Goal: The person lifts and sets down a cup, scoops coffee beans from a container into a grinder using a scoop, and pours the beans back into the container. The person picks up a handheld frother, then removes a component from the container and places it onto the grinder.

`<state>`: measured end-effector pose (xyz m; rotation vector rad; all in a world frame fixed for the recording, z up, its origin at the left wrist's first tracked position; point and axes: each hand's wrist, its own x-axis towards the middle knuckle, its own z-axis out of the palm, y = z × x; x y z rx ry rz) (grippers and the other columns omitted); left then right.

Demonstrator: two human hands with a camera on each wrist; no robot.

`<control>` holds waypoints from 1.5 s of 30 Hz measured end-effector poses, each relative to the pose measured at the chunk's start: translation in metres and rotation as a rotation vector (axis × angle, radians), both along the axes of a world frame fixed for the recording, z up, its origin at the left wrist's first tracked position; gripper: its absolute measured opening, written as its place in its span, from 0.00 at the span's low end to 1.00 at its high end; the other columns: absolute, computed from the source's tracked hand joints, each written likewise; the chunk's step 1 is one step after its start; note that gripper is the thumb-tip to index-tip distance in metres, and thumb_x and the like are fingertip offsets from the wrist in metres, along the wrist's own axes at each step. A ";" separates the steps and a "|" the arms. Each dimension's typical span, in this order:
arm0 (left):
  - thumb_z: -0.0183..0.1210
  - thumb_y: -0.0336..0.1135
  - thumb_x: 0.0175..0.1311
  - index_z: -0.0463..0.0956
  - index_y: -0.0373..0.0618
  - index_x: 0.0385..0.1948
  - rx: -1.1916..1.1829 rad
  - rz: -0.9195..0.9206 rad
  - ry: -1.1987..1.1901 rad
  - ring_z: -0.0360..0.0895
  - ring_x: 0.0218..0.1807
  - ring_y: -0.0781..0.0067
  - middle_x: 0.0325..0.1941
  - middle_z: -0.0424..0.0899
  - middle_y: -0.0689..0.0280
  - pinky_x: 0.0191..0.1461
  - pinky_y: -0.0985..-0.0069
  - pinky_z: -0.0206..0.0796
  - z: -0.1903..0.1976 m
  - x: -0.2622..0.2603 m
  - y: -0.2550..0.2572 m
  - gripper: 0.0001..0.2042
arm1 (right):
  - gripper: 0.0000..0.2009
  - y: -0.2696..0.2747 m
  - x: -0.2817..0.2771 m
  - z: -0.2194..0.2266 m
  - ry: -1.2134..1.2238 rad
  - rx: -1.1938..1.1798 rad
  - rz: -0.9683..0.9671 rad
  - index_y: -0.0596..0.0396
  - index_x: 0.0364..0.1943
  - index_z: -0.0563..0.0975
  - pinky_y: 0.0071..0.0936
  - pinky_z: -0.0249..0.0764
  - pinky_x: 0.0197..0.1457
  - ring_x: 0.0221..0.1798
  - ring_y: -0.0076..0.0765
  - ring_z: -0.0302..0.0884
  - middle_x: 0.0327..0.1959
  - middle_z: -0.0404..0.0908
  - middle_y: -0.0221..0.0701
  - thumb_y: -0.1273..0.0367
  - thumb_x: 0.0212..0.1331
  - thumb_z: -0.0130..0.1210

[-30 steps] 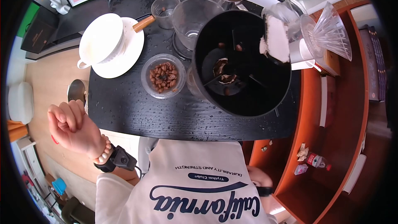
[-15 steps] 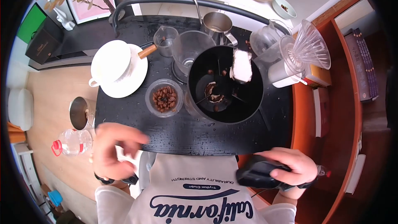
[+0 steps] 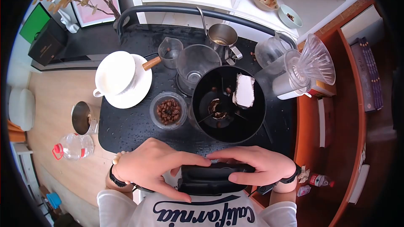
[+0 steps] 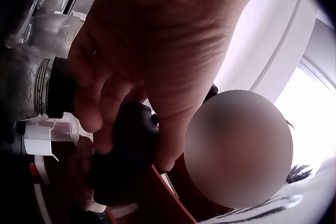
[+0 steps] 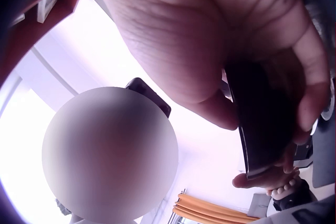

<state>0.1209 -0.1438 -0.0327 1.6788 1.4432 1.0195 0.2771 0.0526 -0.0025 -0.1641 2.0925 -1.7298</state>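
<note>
In front of the shirt, both hands are at a black oblong plastic piece (image 3: 214,180) with a glossy side. My right hand (image 3: 259,166) grips its right end, thumb on the near side and fingers along the far edge. At the other end, the thumb and fingers of my left hand (image 3: 153,164) lie on either side of it. Both index fingertips come together at its far edge. Beyond the hands stands a large open black hopper (image 3: 252,128) with a few beans and a white block-like patch (image 3: 244,90) inside its wall. A clear bowl (image 3: 152,113) of brown beans (image 3: 169,111) sits left of it.
A white cup (image 3: 113,73) on a saucer (image 3: 145,84) stands at the table's left. Behind are a glass beaker (image 3: 170,54), clear cup (image 3: 198,61) and metal pitcher (image 3: 223,35). At right are a clear pleated dripper (image 3: 315,61) and glass server (image 3: 269,50).
My right hand came up from the right with the black piece and moved to the middle. My left hand swung in from the far left to the piece's other end.
</note>
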 end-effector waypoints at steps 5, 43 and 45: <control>0.68 0.52 0.34 0.76 0.43 0.38 0.035 -0.031 -0.062 0.77 0.20 0.71 0.26 0.81 0.64 0.21 0.84 0.63 -0.005 0.001 -0.002 0.28 | 0.24 0.001 0.010 -0.013 0.005 -0.119 0.122 0.58 0.58 0.58 0.30 0.67 0.50 0.49 0.42 0.71 0.50 0.69 0.43 0.65 0.58 0.46; 0.70 0.41 0.37 0.74 0.38 0.33 0.676 -0.134 -0.272 0.72 0.13 0.73 0.17 0.76 0.64 0.13 0.83 0.56 0.021 -0.002 0.004 0.22 | 0.18 0.005 0.020 0.039 0.395 -0.506 -0.148 0.67 0.47 0.67 0.48 0.69 0.49 0.47 0.66 0.68 0.48 0.60 0.69 0.77 0.49 0.49; 0.65 0.44 0.45 0.76 0.43 0.39 0.396 -0.298 -0.087 0.74 0.19 0.77 0.24 0.79 0.68 0.17 0.84 0.58 0.037 -0.001 0.008 0.20 | 0.16 0.011 0.033 0.045 0.264 -0.252 -0.158 0.66 0.43 0.73 0.27 0.70 0.46 0.47 0.43 0.73 0.48 0.70 0.47 0.81 0.46 0.45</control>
